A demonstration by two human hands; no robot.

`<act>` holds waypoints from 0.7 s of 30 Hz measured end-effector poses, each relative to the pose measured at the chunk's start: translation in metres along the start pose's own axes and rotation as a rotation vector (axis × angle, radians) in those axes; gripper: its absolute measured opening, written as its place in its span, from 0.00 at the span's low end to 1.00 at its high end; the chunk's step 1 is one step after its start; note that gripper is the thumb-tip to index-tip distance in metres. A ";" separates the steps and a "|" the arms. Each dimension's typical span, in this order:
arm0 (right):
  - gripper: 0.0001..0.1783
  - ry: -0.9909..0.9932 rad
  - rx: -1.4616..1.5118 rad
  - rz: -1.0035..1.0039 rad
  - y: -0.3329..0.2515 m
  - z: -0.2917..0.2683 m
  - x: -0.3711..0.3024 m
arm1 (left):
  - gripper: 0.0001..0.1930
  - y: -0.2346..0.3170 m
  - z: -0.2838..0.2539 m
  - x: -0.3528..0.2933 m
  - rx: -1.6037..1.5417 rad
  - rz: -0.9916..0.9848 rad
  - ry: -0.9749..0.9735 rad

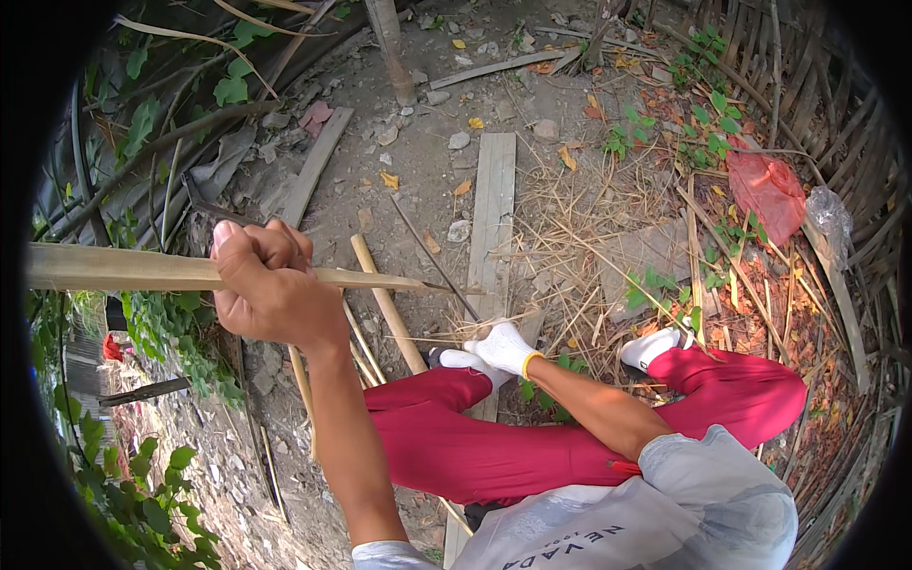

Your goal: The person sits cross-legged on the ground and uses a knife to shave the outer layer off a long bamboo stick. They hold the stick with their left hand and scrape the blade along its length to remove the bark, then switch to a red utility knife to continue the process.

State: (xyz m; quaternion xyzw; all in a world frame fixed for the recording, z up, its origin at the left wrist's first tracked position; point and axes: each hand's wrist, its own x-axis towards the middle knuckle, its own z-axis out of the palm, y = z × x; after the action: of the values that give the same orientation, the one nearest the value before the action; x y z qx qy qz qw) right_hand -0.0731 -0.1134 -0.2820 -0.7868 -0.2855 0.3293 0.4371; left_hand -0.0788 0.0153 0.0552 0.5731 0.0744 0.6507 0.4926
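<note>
Inside the curled left fingers (288, 249): a long pale strip (171, 271) is gripped, its broad end run out leftward to the edge of the view, its narrow, dark-tipped end pointed to the right.
Left hand (275, 290): bare; the strip is enclosed by the fingers, with the thumb bent over its upper edge.
Right hand (503, 349): covered by a white glove, below and to the right of the left fingers; its fingers are bunched, but whether anything is pinched by them cannot be told.
Thin dark rod (427, 251): slanted away up and left from the gloved fingers, its lower end seen at the glove, the strip's tip seen close to its middle.
Round pole (388, 309): laid on the ground between the two hands' fingers.
Grey board (493, 204): laid flat beyond the gloved fingers.
White-covered foot (465, 360): seen just left of the gloved fingers.
Dry straw (570, 233): scattered beyond and right of the gloved fingers.
Red plastic bag (763, 195): dropped far right of both hands' fingers, with clear plastic (830, 217) beside it.
</note>
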 end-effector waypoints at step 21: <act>0.25 0.036 -0.126 -0.237 -0.124 -0.019 -0.049 | 0.20 -0.012 -0.033 0.030 0.079 -0.044 0.229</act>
State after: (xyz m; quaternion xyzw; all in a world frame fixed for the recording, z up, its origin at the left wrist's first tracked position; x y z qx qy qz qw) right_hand -0.1085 -0.1030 -0.1528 -0.7792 -0.3885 0.2426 0.4279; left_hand -0.0948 0.0580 0.0563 0.5121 0.1683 0.6976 0.4720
